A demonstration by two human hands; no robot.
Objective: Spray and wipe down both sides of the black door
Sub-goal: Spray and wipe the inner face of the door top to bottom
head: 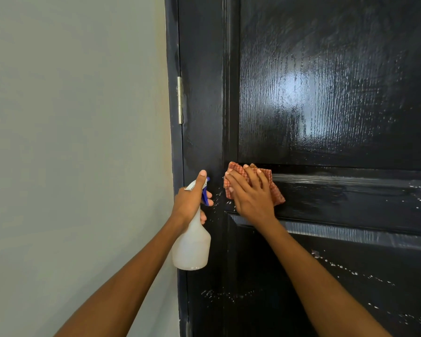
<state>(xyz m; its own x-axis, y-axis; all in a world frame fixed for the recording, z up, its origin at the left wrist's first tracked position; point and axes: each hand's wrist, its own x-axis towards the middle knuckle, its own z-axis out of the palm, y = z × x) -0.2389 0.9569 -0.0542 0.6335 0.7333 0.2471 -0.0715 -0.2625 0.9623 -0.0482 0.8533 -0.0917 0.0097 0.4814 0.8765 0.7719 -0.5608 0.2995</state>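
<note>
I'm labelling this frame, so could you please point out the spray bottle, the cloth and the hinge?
spray bottle point(192, 249): head view, on its translucent body.
cloth point(277, 197): head view, on the corner right of the hand.
hinge point(179, 100): head view, mid-barrel.

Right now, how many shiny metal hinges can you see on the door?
1. The hinge sits on the left edge of the black door, above the left hand holding the spray bottle. Others may be out of view.

Bare wall point(71, 142) left of hinge point(179, 100)
</note>
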